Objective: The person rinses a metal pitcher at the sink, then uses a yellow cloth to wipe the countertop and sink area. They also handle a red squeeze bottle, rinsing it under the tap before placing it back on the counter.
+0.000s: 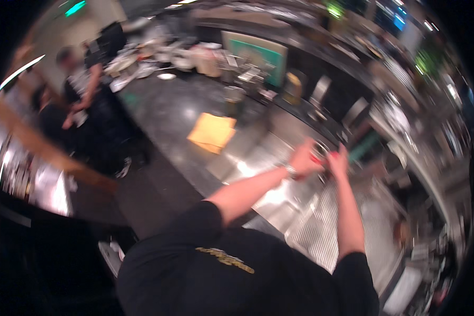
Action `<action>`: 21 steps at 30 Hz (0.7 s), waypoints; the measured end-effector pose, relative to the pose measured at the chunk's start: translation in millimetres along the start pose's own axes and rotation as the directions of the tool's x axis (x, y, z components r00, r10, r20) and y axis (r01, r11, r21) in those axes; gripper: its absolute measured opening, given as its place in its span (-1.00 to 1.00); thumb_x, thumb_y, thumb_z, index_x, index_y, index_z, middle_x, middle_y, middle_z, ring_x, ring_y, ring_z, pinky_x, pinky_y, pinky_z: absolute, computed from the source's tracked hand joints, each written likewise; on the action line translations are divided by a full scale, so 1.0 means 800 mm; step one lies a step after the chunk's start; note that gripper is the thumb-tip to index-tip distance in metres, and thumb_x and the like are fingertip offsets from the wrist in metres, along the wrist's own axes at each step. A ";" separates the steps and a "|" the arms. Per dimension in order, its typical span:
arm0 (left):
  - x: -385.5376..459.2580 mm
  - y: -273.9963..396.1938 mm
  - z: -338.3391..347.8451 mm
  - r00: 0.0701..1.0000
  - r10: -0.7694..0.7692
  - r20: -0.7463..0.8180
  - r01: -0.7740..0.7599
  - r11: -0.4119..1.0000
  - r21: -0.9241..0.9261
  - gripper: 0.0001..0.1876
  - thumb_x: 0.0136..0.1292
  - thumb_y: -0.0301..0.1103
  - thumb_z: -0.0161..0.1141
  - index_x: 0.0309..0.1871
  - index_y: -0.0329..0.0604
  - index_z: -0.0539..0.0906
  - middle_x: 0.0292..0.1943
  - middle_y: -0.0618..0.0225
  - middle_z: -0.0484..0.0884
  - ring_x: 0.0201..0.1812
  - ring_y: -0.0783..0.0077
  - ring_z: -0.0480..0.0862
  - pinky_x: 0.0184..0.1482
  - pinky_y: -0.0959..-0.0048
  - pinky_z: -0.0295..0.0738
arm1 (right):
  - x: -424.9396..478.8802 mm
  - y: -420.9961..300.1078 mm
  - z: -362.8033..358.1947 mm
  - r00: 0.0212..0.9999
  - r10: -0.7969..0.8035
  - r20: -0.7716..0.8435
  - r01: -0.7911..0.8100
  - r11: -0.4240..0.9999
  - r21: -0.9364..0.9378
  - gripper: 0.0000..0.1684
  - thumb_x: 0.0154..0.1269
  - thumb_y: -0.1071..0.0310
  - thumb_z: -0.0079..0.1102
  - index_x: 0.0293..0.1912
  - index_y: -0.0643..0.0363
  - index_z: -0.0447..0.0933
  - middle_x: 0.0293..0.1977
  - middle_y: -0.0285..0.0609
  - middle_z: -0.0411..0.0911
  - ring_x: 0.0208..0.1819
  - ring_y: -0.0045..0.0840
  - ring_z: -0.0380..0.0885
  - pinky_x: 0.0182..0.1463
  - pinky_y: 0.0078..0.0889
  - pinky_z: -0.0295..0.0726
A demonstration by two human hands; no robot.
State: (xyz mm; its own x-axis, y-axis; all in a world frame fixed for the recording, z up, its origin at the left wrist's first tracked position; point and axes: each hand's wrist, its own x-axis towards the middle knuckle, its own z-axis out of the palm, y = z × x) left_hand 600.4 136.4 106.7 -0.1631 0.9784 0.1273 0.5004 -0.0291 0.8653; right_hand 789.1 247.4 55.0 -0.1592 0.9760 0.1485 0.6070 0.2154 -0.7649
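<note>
Both arms reach forward over a stainless steel sink area at the right of the middle. My left hand [305,161] is wrapped around a small round vessel [320,149] with a shiny rim and dark inside, possibly a cup or glass; blur hides its exact kind. Against the vessel's right side is my right hand [338,162], its fingers pointing up, and its grip is too blurred to tell. Below the hands spreads the bright steel surface [274,197], with a ribbed drainboard [324,225] toward the right forearm.
A folded yellow cloth [212,132] lies on the dark counter [170,106], near a glass jar [234,98]. Dishes [181,57] crowd the back. A green board [258,59] leans behind metal containers. Another person [79,87] stands at the left. A curved ledge [422,177] borders the right.
</note>
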 end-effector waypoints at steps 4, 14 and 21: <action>0.064 0.002 0.057 0.998 0.054 -0.035 -0.054 0.999 0.002 0.01 -0.26 0.00 0.73 0.27 -0.21 0.41 0.04 -0.11 0.72 0.11 -0.20 0.71 0.17 0.03 0.62 | 0.056 0.055 0.000 0.967 -0.256 0.020 0.233 0.843 -0.485 0.01 0.27 0.31 0.33 0.57 0.44 0.09 0.60 0.30 0.07 0.57 0.08 0.23 0.61 -0.10 0.27; 0.132 0.035 0.047 0.992 0.125 0.024 -0.127 0.971 0.203 0.00 -0.31 -0.22 0.69 0.28 -0.17 0.36 -0.01 -0.11 0.69 0.07 -0.17 0.73 0.11 0.04 0.67 | 0.066 0.047 0.029 0.993 -0.113 -0.024 0.108 0.983 -0.149 0.13 0.16 0.06 0.52 0.62 0.03 0.15 0.34 0.17 0.53 0.36 0.04 0.52 0.40 -0.07 0.55; 0.139 0.049 0.029 0.976 0.210 0.058 -0.218 0.948 0.230 0.08 -0.25 -0.24 0.68 0.41 -0.17 0.29 -0.03 -0.09 0.70 0.05 -0.15 0.75 0.09 0.06 0.68 | 0.057 -0.005 0.015 0.973 -0.187 0.135 0.230 0.839 -0.492 -0.24 0.25 0.09 0.43 0.39 0.06 0.48 0.38 -0.01 0.53 0.50 -0.01 0.34 0.70 0.05 0.08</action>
State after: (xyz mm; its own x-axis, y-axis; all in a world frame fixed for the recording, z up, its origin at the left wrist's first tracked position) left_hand 621.9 248.6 143.2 -0.0046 0.9607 0.2774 0.7060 -0.1933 0.6813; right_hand 770.3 290.9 57.3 -0.3741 0.9049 0.2030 0.8561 0.4211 -0.2994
